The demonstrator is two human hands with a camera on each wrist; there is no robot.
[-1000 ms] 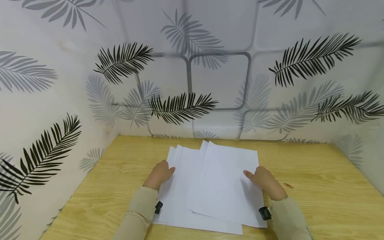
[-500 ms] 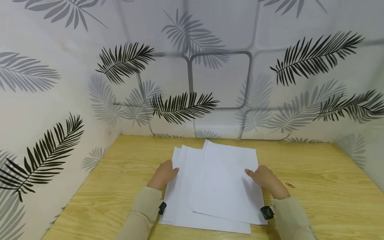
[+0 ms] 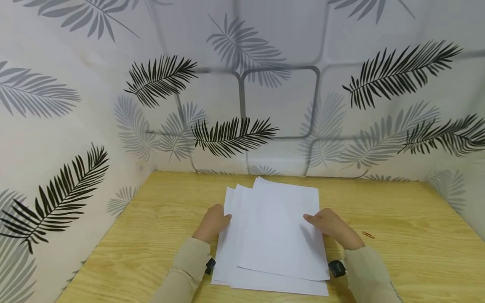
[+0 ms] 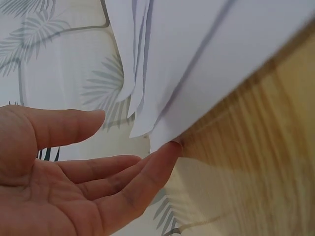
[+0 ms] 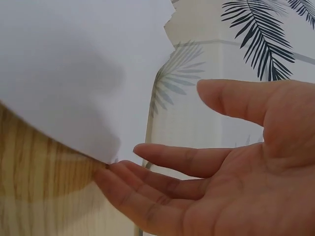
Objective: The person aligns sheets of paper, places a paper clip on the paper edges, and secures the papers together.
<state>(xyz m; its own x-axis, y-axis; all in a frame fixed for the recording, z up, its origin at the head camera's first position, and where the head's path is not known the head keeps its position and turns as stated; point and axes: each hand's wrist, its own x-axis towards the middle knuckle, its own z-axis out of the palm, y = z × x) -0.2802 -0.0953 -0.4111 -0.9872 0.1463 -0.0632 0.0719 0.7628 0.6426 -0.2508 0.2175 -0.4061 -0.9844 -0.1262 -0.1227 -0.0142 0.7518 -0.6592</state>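
Note:
Several white paper sheets [image 3: 280,231] lie overlapping in a loose, fanned stack on the wooden table. At the stack's left edge is my left hand [image 3: 214,222]; in the left wrist view its extended fingers [image 4: 147,179] touch the sheet edges [image 4: 197,64], and the thumb stands apart from the paper. My right hand [image 3: 331,225] is on the opposite edge. Seen from the right wrist, the fingertips touch the border of the paper [image 5: 64,73], with the thumb held away from it. Neither hand pinches a sheet. The undersides of the sheets are hidden.
An orange paper clip [image 3: 368,235] lies on the table [image 3: 409,252] to the right of my right hand. Leaf-patterned walls [image 3: 265,155] border the table at the back and both sides. A black strap piece [image 3: 337,268] sits at my right wrist.
My left hand has moved right, pushing the left sheets further under the others. My right hand has shifted slightly left with the top sheets. The stack is narrower.

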